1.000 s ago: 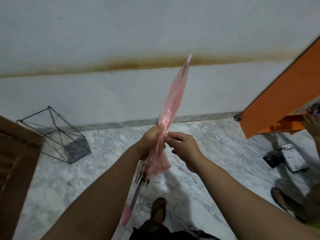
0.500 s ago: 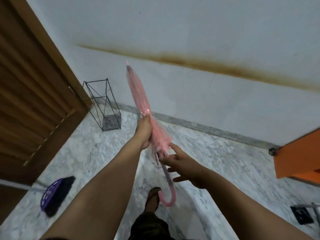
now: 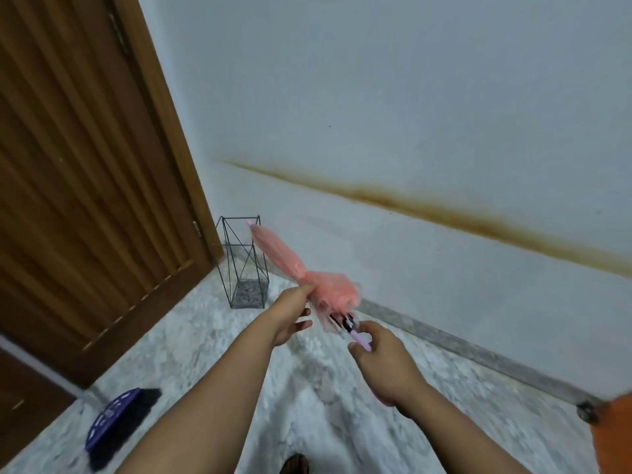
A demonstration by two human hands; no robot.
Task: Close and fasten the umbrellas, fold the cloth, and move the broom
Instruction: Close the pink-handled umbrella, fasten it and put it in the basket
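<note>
A closed pink translucent umbrella (image 3: 290,265) points its tip toward the wire stand (image 3: 244,265) in the corner. My left hand (image 3: 290,313) pinches the gathered canopy near its lower end with thumb and forefinger, the other fingers spread. My right hand (image 3: 379,357) grips the lilac shaft just below the rib ends; the curved handle is hidden behind that hand. A broom (image 3: 119,422) with a purple head and black bristles lies on the floor at lower left. No cloth is visible.
A brown wooden door (image 3: 85,165) fills the left side. A white wall with a rusty stain runs behind. The floor is white marble. An orange panel's corner (image 3: 615,436) shows at the lower right edge. A sandalled foot (image 3: 295,465) is at the bottom.
The view swung further left toward the door. The umbrella tipped down from upright to point at the wire stand. My right hand moved from the canopy edge to the shaft.
</note>
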